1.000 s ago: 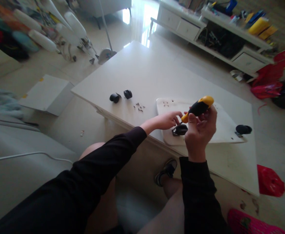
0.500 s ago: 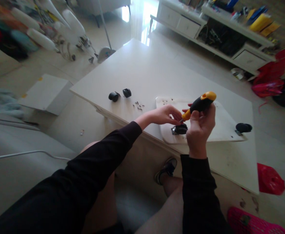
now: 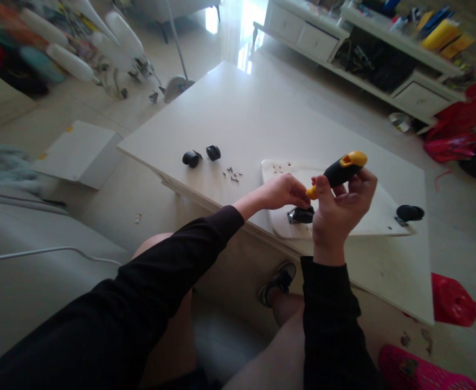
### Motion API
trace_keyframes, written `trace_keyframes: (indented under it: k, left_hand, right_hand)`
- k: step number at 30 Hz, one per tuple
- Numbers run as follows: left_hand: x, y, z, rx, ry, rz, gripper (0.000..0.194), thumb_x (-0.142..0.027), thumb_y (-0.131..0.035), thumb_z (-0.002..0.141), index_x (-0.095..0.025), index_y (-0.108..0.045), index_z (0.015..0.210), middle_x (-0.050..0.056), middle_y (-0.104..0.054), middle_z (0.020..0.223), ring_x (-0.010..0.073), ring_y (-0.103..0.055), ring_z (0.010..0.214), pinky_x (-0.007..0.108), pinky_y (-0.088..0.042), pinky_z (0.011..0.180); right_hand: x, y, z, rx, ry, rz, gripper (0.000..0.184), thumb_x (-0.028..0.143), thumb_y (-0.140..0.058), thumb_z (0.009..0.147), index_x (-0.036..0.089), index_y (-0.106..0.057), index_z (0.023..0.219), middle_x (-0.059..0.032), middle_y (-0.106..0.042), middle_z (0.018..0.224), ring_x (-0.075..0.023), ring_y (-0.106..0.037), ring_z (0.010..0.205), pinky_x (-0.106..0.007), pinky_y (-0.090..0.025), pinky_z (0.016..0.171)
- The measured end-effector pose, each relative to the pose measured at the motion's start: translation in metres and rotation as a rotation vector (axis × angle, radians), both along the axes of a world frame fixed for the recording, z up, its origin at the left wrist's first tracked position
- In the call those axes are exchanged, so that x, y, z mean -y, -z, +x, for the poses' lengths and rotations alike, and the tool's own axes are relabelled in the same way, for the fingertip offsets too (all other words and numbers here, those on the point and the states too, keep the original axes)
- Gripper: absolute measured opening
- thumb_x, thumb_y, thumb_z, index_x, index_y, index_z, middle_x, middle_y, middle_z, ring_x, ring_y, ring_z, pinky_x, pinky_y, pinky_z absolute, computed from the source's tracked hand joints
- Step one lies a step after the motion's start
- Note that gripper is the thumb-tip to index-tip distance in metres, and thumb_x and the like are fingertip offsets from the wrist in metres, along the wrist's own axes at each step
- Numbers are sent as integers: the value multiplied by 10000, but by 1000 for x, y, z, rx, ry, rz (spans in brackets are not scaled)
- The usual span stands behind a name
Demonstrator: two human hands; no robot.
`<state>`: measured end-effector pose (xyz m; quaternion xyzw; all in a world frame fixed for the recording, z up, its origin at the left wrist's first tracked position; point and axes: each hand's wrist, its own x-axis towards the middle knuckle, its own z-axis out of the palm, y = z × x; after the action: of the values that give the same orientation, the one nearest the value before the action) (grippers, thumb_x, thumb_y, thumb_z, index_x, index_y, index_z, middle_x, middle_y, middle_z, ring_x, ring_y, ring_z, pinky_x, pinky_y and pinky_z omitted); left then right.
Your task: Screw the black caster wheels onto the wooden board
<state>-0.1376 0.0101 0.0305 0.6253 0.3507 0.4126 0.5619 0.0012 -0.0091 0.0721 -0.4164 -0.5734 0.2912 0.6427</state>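
Note:
A screwdriver (image 3: 341,170) with a black and yellow handle is in my right hand (image 3: 339,211), the thumb against the handle and the fingers loosely behind it. It slants down to the left, its tip hidden by fingers. My left hand (image 3: 281,194) is pinched closed at the tool's lower end, just above a black caster wheel (image 3: 303,215); what lies between its fingertips cannot be made out. That caster, with a metal plate, sits on the near left corner of a white board (image 3: 368,211). Another caster (image 3: 410,213) is at the board's right end.
The board lies on a white table (image 3: 222,114). Two loose casters, one left (image 3: 191,158) and one right (image 3: 213,153), stand beside several small screws (image 3: 232,175). A white box (image 3: 79,154) is on the floor at left; a red stool (image 3: 453,300) is at right.
My right hand's fingers have loosened and spread behind the handle, and the hand has turned a little. The screwdriver has shifted slightly right. My left hand stays beside its tip.

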Motion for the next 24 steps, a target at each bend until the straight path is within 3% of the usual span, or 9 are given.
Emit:
trace_keyframes:
  k: [5,8,11,19,24]
  left_hand:
    - [2,-2,0,57,-13,7,71,-138,-883,792,-116,-856,854,55,-793,776,131,-711,749,285,-569,767]
    - [1,-3,0,125,53,-20,112,-164,-882,810,-117,-860,909,76,-825,867,150,-746,830,317,-607,845]
    - [0,-3,2,178,101,-96,124,-142,-883,797,-113,-854,914,84,-837,893,161,-766,845,339,-635,863]
    - [1,-3,7,151,-38,-94,119,-98,-913,730,-101,-799,763,20,-750,711,103,-679,679,255,-556,705]
    - [0,0,7,158,-38,-41,169,-142,-928,727,-91,-770,760,27,-744,725,102,-666,685,258,-549,702]
  right_hand:
    - [1,-1,-2,56,-38,-19,396,455,-797,864,279,-601,1160,11,-723,1045,-151,-752,857,-390,-663,831]
    - [3,-4,0,76,-88,-34,334,437,-720,913,267,-618,1182,-10,-764,1069,-156,-765,864,-380,-653,824]
    - [3,-3,2,42,-89,-30,363,426,-744,873,269,-621,1176,-1,-757,1053,-160,-758,845,-395,-651,836]
    - [3,-7,-2,16,-4,-36,548,358,-899,706,291,-588,1153,18,-665,1095,-154,-719,931,-408,-659,893]
    - [2,-6,-4,40,55,-32,515,421,-894,728,290,-580,1115,15,-664,1060,-162,-720,923,-405,-678,845]
